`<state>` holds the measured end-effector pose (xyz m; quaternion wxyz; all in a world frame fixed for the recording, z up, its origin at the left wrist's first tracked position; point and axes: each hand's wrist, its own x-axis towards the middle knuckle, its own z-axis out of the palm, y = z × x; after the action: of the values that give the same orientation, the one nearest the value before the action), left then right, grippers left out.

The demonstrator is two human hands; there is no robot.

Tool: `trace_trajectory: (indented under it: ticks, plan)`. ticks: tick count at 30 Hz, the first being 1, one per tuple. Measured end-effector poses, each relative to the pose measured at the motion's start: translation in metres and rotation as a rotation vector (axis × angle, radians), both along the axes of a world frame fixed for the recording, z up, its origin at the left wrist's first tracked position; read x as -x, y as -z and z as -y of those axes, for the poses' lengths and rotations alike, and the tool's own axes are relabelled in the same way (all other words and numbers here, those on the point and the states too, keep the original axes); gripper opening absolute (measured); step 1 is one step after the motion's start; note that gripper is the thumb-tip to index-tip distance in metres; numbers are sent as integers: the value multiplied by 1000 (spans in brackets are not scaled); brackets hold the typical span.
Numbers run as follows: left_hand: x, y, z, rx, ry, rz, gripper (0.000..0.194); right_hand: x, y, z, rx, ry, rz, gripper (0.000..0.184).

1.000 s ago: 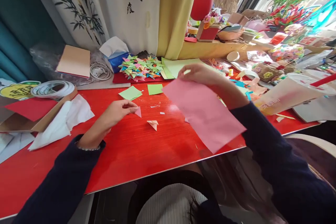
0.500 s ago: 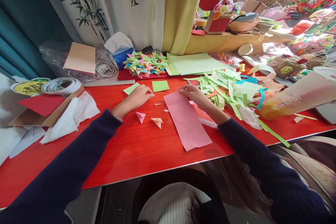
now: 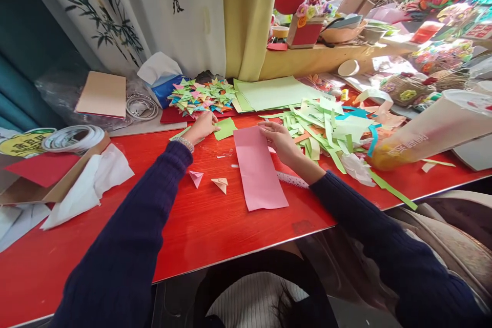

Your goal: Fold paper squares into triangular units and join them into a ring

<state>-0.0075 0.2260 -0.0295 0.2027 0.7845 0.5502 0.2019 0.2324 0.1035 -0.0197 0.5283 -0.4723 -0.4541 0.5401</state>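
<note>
A long pink sheet of paper [image 3: 259, 171] lies on the red table, and my right hand [image 3: 282, 142] holds its upper right edge between thumb and fingers. To the left, my left hand [image 3: 203, 126] pinches the near-left corner of a small green paper square [image 3: 226, 128], which sits slightly tilted. Another green piece of paper [image 3: 180, 134] is partly hidden beneath my left wrist. Closer to me are a small folded pink paper piece [image 3: 196, 179] and a folded peach one [image 3: 220, 184]. A lace-edged strip [image 3: 292, 179] shows under my right forearm.
A heap of folded colourful paper pieces [image 3: 202, 96] is at the back, beside large green sheets [image 3: 279, 93]. Green paper strips [image 3: 326, 125] pile up on the right, near a tilted plastic cup [image 3: 430, 130]. At left stands a cardboard box [image 3: 57, 192] with tape rolls [image 3: 75, 138].
My left hand has moved right to the green square, taken its corner and turned it slightly. My right hand stays at the pink sheet, which lies a little straighter. The view has shifted right.
</note>
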Motion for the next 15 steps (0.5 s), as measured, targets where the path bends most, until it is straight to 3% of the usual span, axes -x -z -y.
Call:
trace_trajectory:
  ticks: [4, 9, 15]
  plan:
    - [8, -1, -3, 0, -6, -21, 14, 0, 4, -1, 18, 42, 42, 23]
    - [6, 1, -8, -22, -21, -73, 45, 0, 6, -2, 32, 39, 54, 22]
    - [-1, -13, -4, 4, -22, -75, 41, 0, 8, -3, -11, 47, 72, 29]
